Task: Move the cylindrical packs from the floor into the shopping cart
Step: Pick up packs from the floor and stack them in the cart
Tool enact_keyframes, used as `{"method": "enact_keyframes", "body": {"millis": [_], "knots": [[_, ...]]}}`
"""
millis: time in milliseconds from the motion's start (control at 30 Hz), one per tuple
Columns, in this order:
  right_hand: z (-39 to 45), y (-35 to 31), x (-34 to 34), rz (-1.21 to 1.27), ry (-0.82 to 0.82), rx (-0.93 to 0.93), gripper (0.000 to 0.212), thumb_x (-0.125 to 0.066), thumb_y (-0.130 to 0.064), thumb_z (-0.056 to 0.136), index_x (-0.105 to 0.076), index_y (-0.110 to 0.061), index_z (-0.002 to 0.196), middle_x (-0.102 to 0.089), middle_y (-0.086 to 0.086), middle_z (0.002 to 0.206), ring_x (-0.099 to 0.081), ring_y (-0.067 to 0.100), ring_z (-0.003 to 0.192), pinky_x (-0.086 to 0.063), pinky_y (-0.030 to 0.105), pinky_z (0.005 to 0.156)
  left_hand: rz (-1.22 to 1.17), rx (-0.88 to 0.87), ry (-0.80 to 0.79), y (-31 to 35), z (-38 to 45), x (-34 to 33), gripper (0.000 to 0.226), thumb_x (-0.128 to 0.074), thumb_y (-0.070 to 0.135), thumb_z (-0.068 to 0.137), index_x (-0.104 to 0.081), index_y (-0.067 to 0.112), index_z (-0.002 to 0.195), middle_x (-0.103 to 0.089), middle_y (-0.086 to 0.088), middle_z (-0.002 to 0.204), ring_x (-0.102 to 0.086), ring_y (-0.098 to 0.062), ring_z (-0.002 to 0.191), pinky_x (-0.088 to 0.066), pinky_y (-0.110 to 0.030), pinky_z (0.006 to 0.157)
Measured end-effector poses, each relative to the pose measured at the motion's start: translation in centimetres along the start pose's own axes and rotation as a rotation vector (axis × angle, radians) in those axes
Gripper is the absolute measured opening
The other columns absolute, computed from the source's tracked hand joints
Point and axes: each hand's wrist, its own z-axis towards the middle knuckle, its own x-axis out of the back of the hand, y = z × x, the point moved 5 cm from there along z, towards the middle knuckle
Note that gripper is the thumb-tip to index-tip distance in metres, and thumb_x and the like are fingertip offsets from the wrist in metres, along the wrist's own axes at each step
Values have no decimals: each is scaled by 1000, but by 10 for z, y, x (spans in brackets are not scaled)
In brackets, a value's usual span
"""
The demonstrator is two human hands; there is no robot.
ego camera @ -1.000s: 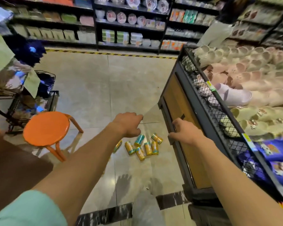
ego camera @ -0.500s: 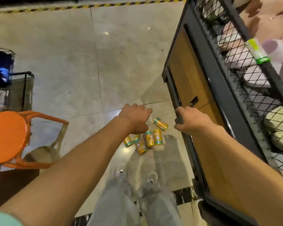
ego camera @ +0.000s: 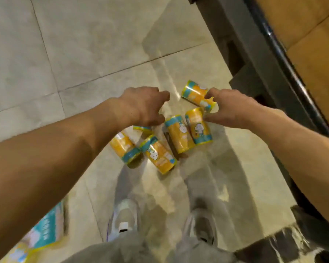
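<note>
My right hand (ego camera: 234,109) curls around the farthest yellow cylindrical pack (ego camera: 197,95); my left hand (ego camera: 142,105) hovers loosely curled, holding nothing, above five more packs (ego camera: 179,133) lying on the tiled floor (ego camera: 84,54).

The floor (ego camera: 95,44) is pale, glossy stone tile with thin grout lines. Six orange cylindrical packs (ego camera: 179,133) with teal end bands lie on their sides on it in a loose cluster, just ahead of a pair of white sneakers (ego camera: 124,218) standing on the same tile. A flat teal and yellow package (ego camera: 46,227) lies left of the sneakers. A dark-framed display stand (ego camera: 258,59) rests on the floor right of the sneakers.
</note>
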Motion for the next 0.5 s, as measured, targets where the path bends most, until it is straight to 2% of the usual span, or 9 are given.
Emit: {"method": "enact_keyframes", "body": {"millis": [100,233,367,433,500], "knots": [[32,21,-49,20,15,-38,66,-73,-51,84,-45,-31,141,-58,5,134,-57,32,118,-48,41,91,9,-35,38,-1,34,-45,63,-63,46,87,-42,32,145,-57,-2,130,-57,-29,121,-46,-40,81],[63,35,-86,80,37,-48,69,-76,-49,84,-44,-32,142,-57,7,132,-51,24,101,-45,37,86,94,-100,101,3,62,-75,65,-59,50,89,-38,30,148,-55,-4,134,-55,-30,123,-44,-38,80],[73,41,-98,156,62,-69,75,-81,-48,78,-44,-34,142,-58,6,135,-57,30,113,-49,40,93,213,-135,120,0,68,-79,68,-60,50,89,-35,30,150,-54,-4,136,-56,-30,123,-43,-38,78],[70,43,-97,176,66,-85,78,-80,-49,78,-42,-33,144,-58,6,136,-58,31,115,-50,42,95,209,-114,117,-10,65,-74,68,-61,47,89,-35,30,150,-54,-4,134,-57,-29,120,-42,-36,76],[68,45,-99,184,48,-117,78,-79,-49,81,-40,-32,146,-57,7,136,-58,31,116,-50,41,94,178,-73,108,-19,62,-72,66,-61,46,90,-37,29,149,-55,-4,133,-58,-30,118,-47,-38,77]]}}
